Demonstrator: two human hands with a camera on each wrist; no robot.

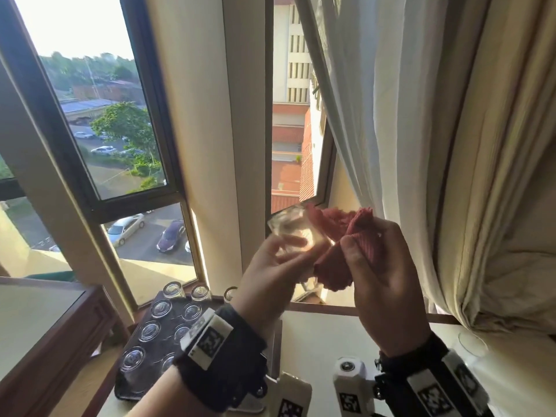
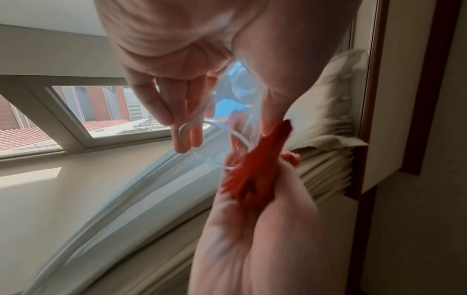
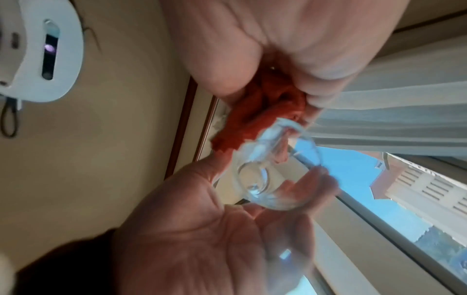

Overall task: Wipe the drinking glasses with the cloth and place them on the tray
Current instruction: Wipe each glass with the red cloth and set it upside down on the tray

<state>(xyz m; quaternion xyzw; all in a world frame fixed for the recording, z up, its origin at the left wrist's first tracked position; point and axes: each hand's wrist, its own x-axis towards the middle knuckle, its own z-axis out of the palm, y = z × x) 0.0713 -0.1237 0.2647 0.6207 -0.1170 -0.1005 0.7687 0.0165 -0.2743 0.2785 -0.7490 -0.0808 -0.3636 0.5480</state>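
Pale worktop (image 1: pixel 346 335) under window (image 1: pixel 99 121); sheer white curtain (image 1: pixel 376 115) and heavier cream drape (image 1: pixel 496 206) bunched at right. Dark tray (image 1: pixel 156 350) at left on worktop, rows of clear glasses (image 1: pixel 150 330) upside down, round bases up. Wooden-edged table (image 1: pixel 60 326) beside tray. Held up before window: smooth clear drinking glass (image 1: pixel 293 233), left hand (image 1: pixel 270 272) fingers (image 2: pixel 187 129) curled round its wall. Right hand (image 1: pixel 382 284) fingers pinching crumpled red ribbed cloth (image 1: pixel 340 245), pushed against glass mouth.
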